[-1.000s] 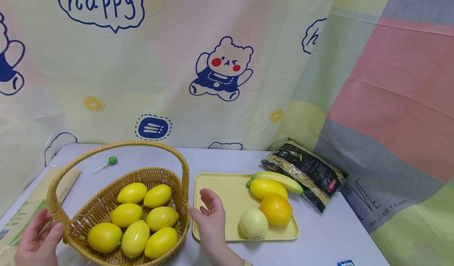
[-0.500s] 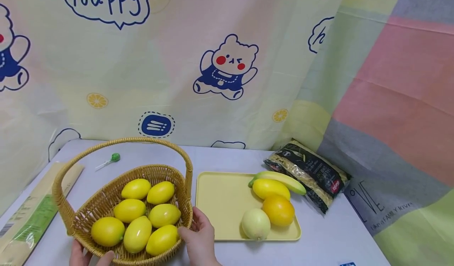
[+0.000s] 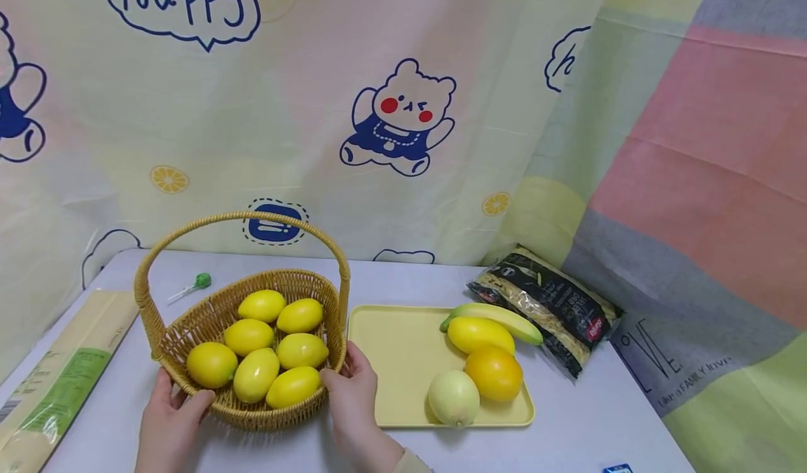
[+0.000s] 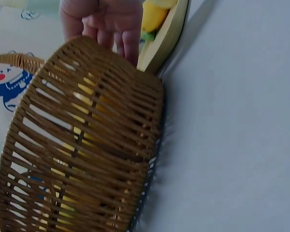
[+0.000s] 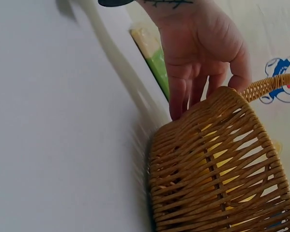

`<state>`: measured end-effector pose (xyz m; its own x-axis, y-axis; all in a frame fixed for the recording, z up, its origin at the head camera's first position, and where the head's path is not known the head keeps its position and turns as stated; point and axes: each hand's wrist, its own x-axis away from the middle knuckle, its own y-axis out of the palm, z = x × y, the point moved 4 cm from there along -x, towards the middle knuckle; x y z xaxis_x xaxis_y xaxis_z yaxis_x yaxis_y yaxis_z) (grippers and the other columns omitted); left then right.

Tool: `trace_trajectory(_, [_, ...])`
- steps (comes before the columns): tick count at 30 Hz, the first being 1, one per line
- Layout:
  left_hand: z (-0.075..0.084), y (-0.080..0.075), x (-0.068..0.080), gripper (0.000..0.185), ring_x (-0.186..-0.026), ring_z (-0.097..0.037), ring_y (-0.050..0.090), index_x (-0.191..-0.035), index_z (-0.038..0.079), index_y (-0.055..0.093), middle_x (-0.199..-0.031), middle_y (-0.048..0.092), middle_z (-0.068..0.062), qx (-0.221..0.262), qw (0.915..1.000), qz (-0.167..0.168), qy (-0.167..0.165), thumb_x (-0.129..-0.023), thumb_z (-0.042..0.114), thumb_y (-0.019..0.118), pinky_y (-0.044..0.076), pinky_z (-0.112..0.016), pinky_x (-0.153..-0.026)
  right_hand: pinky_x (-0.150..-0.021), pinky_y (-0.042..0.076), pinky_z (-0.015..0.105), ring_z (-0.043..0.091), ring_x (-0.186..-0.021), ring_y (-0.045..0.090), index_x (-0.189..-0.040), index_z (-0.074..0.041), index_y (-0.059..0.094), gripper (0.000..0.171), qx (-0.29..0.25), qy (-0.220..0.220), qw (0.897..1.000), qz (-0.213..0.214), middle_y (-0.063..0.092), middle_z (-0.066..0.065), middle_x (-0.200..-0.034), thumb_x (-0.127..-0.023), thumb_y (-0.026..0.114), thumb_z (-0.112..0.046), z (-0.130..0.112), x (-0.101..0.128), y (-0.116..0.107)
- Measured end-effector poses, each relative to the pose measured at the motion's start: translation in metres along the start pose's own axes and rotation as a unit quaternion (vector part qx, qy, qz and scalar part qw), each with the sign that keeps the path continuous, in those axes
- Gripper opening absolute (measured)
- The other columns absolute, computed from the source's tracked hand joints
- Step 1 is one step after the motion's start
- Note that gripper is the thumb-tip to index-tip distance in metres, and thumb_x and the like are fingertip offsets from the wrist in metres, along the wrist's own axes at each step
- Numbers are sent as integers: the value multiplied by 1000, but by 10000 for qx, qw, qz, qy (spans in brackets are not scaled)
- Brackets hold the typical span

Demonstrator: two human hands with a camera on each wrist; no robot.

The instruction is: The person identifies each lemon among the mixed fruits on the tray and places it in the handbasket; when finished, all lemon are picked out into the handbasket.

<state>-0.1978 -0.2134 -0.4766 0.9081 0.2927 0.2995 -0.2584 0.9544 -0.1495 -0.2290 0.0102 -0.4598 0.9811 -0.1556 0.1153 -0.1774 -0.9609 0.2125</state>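
Note:
A wicker basket (image 3: 261,419) with a tall arched handle (image 3: 246,215) stands at the left half of the table, holding several lemons (image 3: 252,336). My left hand (image 3: 169,420) grips its near left rim, thumb on top and fingers below outside. On the right side, my right hand (image 3: 354,397) holds the rim the same way, beside the yellow tray (image 3: 394,350). The left wrist view looks onto the woven wall (image 4: 86,135), with the right hand (image 4: 106,24) beyond. From the right wrist, the left hand (image 5: 198,63) shows on the opposite end. Whether the base touches the table is unclear.
On the tray lie a banana (image 3: 494,319), a yellow oval fruit (image 3: 480,336), an orange round fruit (image 3: 494,373) and a pale green round one (image 3: 454,397). Behind is a black-labelled bag (image 3: 548,308). A green lollipop (image 3: 202,281) and a long noodle-like pack (image 3: 66,382) lie left.
Both hands came from beside the basket to grip its rim. The basket has since shifted away from me and slightly right, lemons inside. The tray and its fruit stayed put.

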Motion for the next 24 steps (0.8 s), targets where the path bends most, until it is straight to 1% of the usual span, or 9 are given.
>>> trace_trajectory(5, [15, 0, -4, 82, -135, -39, 24, -148, 17, -11, -155, -1, -12, -238, 9987, -184, 422, -89, 9, 46, 48, -23, -87, -102, 39, 43, 33, -125, 45, -135, 4, 41, 64, 26, 40, 9998, 215, 48, 21, -134, -72, 52, 13, -1, -9, 7])
trace_trajectory(10, [14, -1, -9, 82, -134, -40, 25, -148, 16, -10, -155, -1, -13, -262, 9977, -259, 564, -89, 8, 47, 47, -27, -91, -101, 39, 44, 35, -123, 46, -135, 6, 39, 64, 145, -34, 9997, 196, 47, 23, -134, -73, 55, 12, 0, -12, 8])
trace_trajectory(12, [15, -1, -9, 87, -138, -42, 13, -146, 12, -17, -154, -11, -17, -462, 9974, -248, 492, -89, 10, 49, 35, -41, -104, -100, 41, 45, 36, -122, 46, -134, 5, 40, 63, 233, -58, 9996, 117, 47, 22, -133, -73, 57, 10, -1, -11, 6])
trace_trajectory(15, [22, 3, 1, 97, -137, -47, -1, -142, 3, -23, -146, -22, -29, -938, 9941, 79, 542, -86, 14, 55, 12, -56, -111, -101, 39, 47, 36, -123, 44, -133, 3, 41, 62, 493, -171, 9986, 2, 46, 21, -133, -74, 60, 4, -6, -7, -3])
trace_trajectory(17, [32, 8, 12, 100, -134, -47, -6, -141, 2, -20, -141, -22, -32, -1265, 9851, 511, 1047, -83, 14, 60, 4, -58, -110, -99, 39, 48, 37, -121, 43, -130, 2, 43, 58, 742, -352, 9966, -27, 46, 20, -132, -75, 61, 0, -12, -5, -12])
trace_trajectory(18, [39, 11, 19, 98, -132, -46, -3, -141, 1, -13, -140, -15, -32, -1364, 9755, 754, 1554, -80, 13, 62, 4, -57, -110, -98, 40, 48, 36, -120, 43, -129, 2, 44, 55, 875, -470, 9950, -65, 46, 19, -131, -76, 62, -3, -17, -3, -17])
trace_trajectory(20, [57, 18, 35, 86, -128, -42, 10, -139, -1, 5, -138, 3, -29, -1687, 9422, 1064, 2693, -78, 10, 64, 14, -56, -106, -93, 43, 43, 32, -114, 47, -125, -1, 48, 47, 1256, -913, 9877, -175, 50, 15, -126, -80, 61, -7, -29, -1, -27])
trace_trajectory(22, [77, 27, 48, 65, -123, -33, 29, -131, -2, 28, -132, 29, -22, -2059, 8911, 1182, 3867, -78, 8, 65, 26, -47, -102, -87, 45, 38, 26, -107, 51, -122, -4, 51, 39, 1777, -1485, 9722, -359, 55, 11, -119, -84, 60, -12, -44, 0, -35])
trace_trajectory(24, [97, 37, 56, 40, -105, -24, 51, -117, 0, 50, -114, 55, -13, -2452, 8420, 1045, 4690, -81, 9, 64, 41, -39, -92, -83, 47, 35, 23, -102, 54, -122, -6, 52, 36, 2492, -2228, 9410, -535, 58, 9, -116, -88, 59, -16, -59, -3, -41])
